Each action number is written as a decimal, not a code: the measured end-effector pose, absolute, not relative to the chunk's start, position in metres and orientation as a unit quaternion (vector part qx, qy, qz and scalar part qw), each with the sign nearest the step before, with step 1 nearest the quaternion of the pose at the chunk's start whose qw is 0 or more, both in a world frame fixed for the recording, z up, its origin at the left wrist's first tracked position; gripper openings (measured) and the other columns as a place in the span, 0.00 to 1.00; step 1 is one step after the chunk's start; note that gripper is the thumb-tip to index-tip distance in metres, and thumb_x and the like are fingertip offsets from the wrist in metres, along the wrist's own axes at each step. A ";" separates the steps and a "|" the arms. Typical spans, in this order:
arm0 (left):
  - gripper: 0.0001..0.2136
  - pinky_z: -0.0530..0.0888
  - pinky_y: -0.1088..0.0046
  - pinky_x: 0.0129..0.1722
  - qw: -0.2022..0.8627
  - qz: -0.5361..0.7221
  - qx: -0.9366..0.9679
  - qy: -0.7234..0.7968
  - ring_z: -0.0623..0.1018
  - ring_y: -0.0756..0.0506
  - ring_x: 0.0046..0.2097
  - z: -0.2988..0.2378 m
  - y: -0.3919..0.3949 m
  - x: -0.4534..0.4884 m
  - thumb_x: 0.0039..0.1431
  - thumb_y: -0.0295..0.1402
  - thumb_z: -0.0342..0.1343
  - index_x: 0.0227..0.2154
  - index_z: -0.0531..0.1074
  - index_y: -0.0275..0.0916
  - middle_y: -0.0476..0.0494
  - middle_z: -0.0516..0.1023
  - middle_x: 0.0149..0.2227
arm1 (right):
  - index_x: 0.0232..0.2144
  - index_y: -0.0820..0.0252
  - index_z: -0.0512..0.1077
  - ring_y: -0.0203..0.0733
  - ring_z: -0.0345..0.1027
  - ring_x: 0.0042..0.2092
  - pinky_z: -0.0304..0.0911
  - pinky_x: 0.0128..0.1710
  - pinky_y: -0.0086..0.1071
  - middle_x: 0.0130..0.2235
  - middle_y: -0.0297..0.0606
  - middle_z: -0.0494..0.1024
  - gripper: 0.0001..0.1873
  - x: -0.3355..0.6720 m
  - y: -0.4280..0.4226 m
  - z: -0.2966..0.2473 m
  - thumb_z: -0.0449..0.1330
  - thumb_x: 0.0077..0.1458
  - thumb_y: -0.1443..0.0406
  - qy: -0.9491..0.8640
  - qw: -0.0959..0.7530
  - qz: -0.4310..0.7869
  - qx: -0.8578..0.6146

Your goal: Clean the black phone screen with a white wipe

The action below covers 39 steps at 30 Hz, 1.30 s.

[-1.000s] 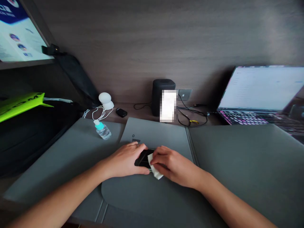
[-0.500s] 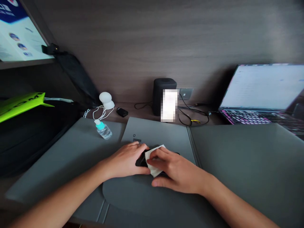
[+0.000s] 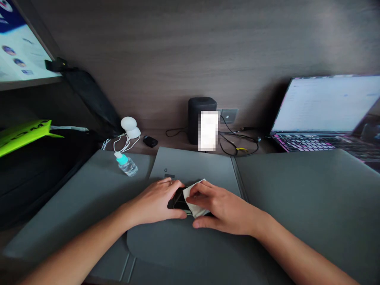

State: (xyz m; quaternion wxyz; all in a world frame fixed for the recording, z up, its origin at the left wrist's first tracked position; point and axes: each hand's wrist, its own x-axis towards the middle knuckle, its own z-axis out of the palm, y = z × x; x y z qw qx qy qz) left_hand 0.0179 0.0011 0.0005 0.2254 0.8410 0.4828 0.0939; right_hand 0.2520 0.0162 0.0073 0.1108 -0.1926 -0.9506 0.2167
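A black phone lies flat on the grey desk mat, mostly covered by my hands. My left hand curls around its left end and holds it down. My right hand presses a small white cloth onto the phone's face with its fingertips. The two hands almost touch over the phone.
A small clear bottle with a teal cap lies on the mat to the left. Behind stand a black speaker, cables, a white earphone set and an open laptop. A black bag sits at left.
My right hand has slid the white cloth over the phone, from its near right corner up across its face. My left hand has stayed in place on the phone.
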 end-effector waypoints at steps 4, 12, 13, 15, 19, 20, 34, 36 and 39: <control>0.26 0.70 0.64 0.42 0.230 0.093 0.841 0.480 0.75 0.38 0.43 0.002 0.001 0.018 0.51 0.45 0.64 0.50 0.67 0.41 0.44 0.73 0.40 | 0.47 0.64 0.74 0.48 0.63 0.48 0.62 0.52 0.41 0.48 0.46 0.69 0.23 0.255 0.017 0.008 0.62 0.58 0.52 -0.952 0.108 0.225 -0.178; 0.27 0.69 0.63 0.41 0.238 0.089 0.835 0.489 0.75 0.38 0.42 0.001 0.000 0.019 0.50 0.47 0.64 0.51 0.67 0.42 0.43 0.73 0.41 | 0.49 0.61 0.75 0.44 0.65 0.48 0.59 0.53 0.38 0.45 0.43 0.71 0.21 0.268 0.024 0.018 0.60 0.60 0.53 -0.930 0.095 0.309 -0.173; 0.28 0.69 0.63 0.41 0.241 0.092 0.833 0.489 0.75 0.39 0.43 0.001 0.000 0.019 0.50 0.47 0.64 0.51 0.67 0.42 0.43 0.73 0.41 | 0.49 0.62 0.75 0.44 0.65 0.49 0.58 0.54 0.38 0.46 0.43 0.72 0.21 0.267 0.025 0.018 0.60 0.60 0.54 -0.931 0.095 0.314 -0.160; 0.28 0.69 0.64 0.41 0.244 0.094 0.832 0.489 0.74 0.39 0.42 0.001 0.001 0.018 0.50 0.48 0.64 0.52 0.67 0.41 0.43 0.73 0.41 | 0.48 0.62 0.75 0.44 0.65 0.50 0.57 0.55 0.38 0.45 0.43 0.73 0.19 0.266 0.026 0.019 0.59 0.62 0.55 -0.929 0.098 0.327 -0.140; 0.28 0.69 0.63 0.40 0.243 0.083 0.833 0.489 0.74 0.39 0.41 0.001 0.001 0.018 0.51 0.49 0.62 0.52 0.67 0.41 0.44 0.72 0.38 | 0.45 0.62 0.76 0.42 0.66 0.49 0.58 0.54 0.37 0.45 0.42 0.74 0.14 0.268 0.029 0.018 0.59 0.63 0.59 -0.923 0.107 0.336 -0.157; 0.28 0.69 0.63 0.40 0.243 0.084 0.834 0.489 0.74 0.39 0.41 0.001 0.001 0.018 0.51 0.49 0.62 0.52 0.67 0.41 0.44 0.72 0.38 | 0.45 0.62 0.76 0.41 0.66 0.48 0.59 0.54 0.36 0.44 0.42 0.74 0.13 0.268 0.030 0.018 0.59 0.63 0.60 -0.923 0.107 0.333 -0.157; 0.26 0.68 0.65 0.38 0.234 0.086 0.838 0.486 0.73 0.40 0.40 0.000 0.002 0.018 0.51 0.48 0.63 0.50 0.67 0.41 0.46 0.71 0.35 | 0.33 0.62 0.72 0.40 0.64 0.40 0.59 0.44 0.34 0.35 0.37 0.71 0.05 0.272 0.032 0.015 0.57 0.62 0.72 -0.945 0.083 0.259 -0.183; 0.27 0.68 0.65 0.38 0.232 0.084 0.839 0.486 0.73 0.40 0.40 -0.001 0.002 0.018 0.51 0.48 0.62 0.51 0.67 0.41 0.46 0.71 0.35 | 0.34 0.62 0.72 0.40 0.64 0.40 0.59 0.44 0.34 0.36 0.38 0.71 0.06 0.272 0.032 0.015 0.56 0.63 0.72 -0.944 0.089 0.249 -0.197; 0.26 0.68 0.66 0.38 0.228 0.082 0.839 0.487 0.73 0.40 0.40 0.000 0.002 0.018 0.51 0.48 0.63 0.50 0.67 0.41 0.46 0.71 0.35 | 0.34 0.61 0.72 0.40 0.64 0.40 0.59 0.44 0.34 0.36 0.38 0.71 0.07 0.271 0.033 0.015 0.55 0.63 0.72 -0.949 0.087 0.247 -0.177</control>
